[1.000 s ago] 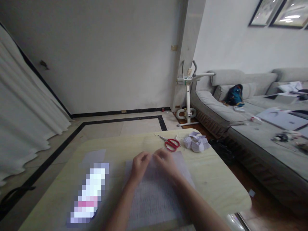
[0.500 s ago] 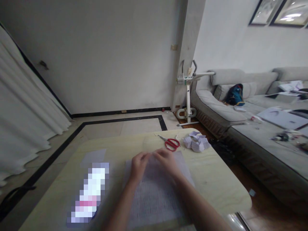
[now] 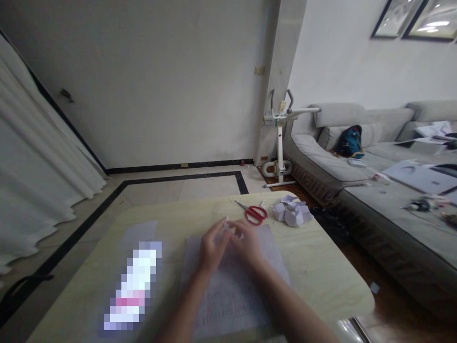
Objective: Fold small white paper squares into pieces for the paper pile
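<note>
My left hand [image 3: 212, 247] and my right hand [image 3: 247, 244] meet above a large printed sheet of paper [image 3: 232, 297] on the table. Between their fingertips shows a small white piece [image 3: 226, 219], perhaps paper; its kind is too small and blurred to tell. The fingers of both hands are bent and pinched together around it. Just beyond my right hand lie red-handled scissors [image 3: 255, 215], blades toward the upper left. Crumpled white paper [image 3: 292, 211] sits to their right.
The pale wooden table [image 3: 328, 276] has a rounded right corner. On its left lie a pixelated bright object [image 3: 134, 286] and a small pale sheet [image 3: 140, 230]. A grey sofa [image 3: 321, 166] stands to the right, with an exercise machine [image 3: 280, 143] behind the table.
My left hand has turned and moved slightly right, closer to my right hand. The small white piece now stands up at the fingertips. Scissors and papers stay put.
</note>
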A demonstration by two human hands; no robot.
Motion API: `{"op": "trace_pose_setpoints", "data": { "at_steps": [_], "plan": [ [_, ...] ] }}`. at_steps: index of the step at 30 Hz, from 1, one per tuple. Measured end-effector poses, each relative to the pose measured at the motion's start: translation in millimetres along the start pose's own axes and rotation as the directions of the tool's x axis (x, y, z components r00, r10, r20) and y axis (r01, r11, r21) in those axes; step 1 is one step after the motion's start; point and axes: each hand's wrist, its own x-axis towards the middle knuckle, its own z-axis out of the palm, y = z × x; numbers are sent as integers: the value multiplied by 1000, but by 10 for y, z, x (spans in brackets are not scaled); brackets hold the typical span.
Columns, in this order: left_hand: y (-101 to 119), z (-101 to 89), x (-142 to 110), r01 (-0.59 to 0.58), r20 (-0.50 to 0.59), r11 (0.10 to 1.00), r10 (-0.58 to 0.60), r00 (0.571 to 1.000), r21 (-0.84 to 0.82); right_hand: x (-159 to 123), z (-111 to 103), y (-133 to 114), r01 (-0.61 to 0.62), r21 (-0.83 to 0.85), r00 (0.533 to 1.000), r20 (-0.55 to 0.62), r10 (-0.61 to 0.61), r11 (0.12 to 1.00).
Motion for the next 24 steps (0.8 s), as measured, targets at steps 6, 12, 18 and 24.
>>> {"op": "trace_pose_setpoints", "data": {
  "at_steps": [6, 12, 18, 24],
  "plan": [
    [17, -83, 69, 109, -72, 993, -113, 991, -53, 8, -14, -14, 6, 29, 999, 46, -8, 1000],
    [15, -83, 75, 103, -89, 995, -104, 991, -14, 17, 3, 41, -112, 83, 993, -16, 113, 990],
    [18, -58, 76, 134, -58, 990, -136, 989, -40, 30, 17, 69, -192, 130, 981, 9, 192, 973],
    [45, -61, 66, 151, -21, 988, -151, 988, -25, 60, -11, 15, -276, 223, 961, 42, 274, 935]
  ]
}}
